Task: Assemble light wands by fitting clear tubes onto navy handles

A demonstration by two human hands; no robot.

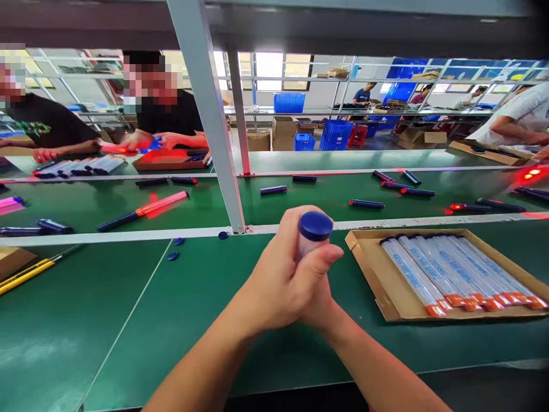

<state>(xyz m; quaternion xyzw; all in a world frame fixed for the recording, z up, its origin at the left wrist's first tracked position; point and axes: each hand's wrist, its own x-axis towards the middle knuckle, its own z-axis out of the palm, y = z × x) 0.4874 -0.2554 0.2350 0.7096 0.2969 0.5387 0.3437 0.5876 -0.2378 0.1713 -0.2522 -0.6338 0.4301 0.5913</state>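
A plastic tube point(305, 247) stands upright in front of me, with a round dark blue cap point(315, 225) on its top end. My left hand point(281, 280) is closed around the tube below the cap. Beneath and partly behind it, my right hand point(319, 303) is closed on the same tube, its fingers mostly hidden. The tube's lower part is out of sight. Just to the right, a shallow cardboard tray point(369, 280) holds several clear tubes point(454, 269) with blue print, dark caps and orange ends.
Loose blue caps point(172, 256) lie left on the green bench point(189, 337). Beyond a white rail point(291, 229), dark torches point(366, 203), some glowing red, lie on a green strip. A white post point(214, 114) rises ahead. People in black shirts point(171, 111) work across.
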